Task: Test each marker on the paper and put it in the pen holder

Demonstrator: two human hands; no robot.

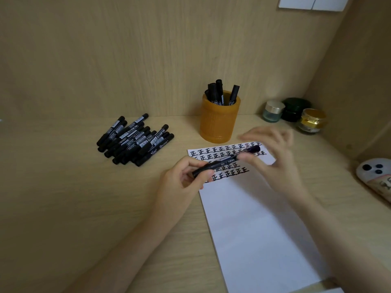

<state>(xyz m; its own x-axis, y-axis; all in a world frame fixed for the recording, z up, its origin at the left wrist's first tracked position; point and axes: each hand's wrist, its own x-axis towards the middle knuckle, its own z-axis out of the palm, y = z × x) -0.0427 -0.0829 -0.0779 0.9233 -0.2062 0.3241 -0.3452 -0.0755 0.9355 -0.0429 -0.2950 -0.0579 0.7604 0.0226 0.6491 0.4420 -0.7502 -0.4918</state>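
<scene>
My left hand [186, 176] grips the near end of a black marker [224, 161], held level above the white paper [254, 218]. My right hand [273, 153] is blurred at the marker's far end, with thumb and fingers around the cap end. Rows of black written characters [228, 154] fill the paper's top. An orange pen holder [219, 121] stands behind the paper with several black markers [220, 94] upright in it. A pile of several black markers [135, 140] lies on the desk to the left.
Three small jars [294, 114] stand in the back right corner against the wooden walls. A white rounded object with black dots [374, 172] lies at the right edge. A white socket plate [313, 3] hangs on the back wall.
</scene>
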